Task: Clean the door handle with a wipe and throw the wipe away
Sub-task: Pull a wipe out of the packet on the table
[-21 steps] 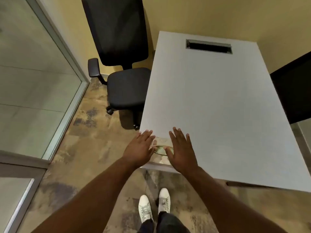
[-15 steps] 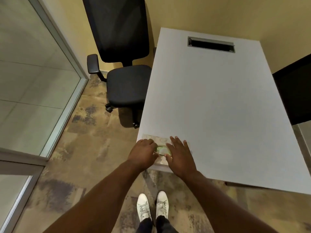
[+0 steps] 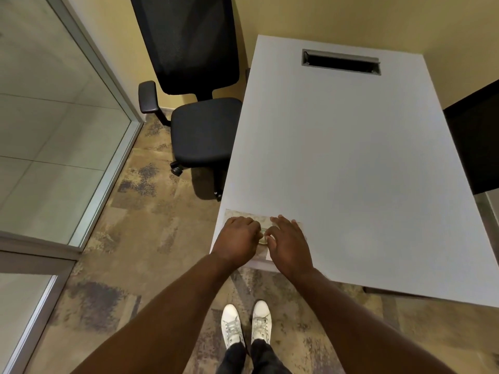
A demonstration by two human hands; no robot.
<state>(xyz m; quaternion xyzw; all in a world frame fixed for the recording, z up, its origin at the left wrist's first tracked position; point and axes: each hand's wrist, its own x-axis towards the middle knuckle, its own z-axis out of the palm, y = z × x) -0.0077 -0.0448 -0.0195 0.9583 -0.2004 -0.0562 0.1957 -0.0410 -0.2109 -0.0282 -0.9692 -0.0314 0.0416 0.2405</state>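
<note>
Left hand (image 3: pixel 239 236): curled, fingertips pinching the greenish flap at the pack's middle.
Right hand (image 3: pixel 290 242): fingers spread flat, pressing the pack just right of that pinch.
Wipe pack (image 3: pixel 244 214): under both hands, on the table's (image 3: pixel 351 171) near corner.

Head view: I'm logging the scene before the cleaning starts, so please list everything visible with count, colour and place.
table: 1, white, centre right
cable slot: 1, grey-rimmed, far end of table
wipe packet: 1, beige with a green patch, near left table corner, mostly under the hands
office chair: 1, black, left of table
second chair: 1, black, right edge
glass partition: 1, grey-framed, left
shoes: 2, white, bottom centre
left hand: 1, on packet
right hand: 1, on packet
</note>
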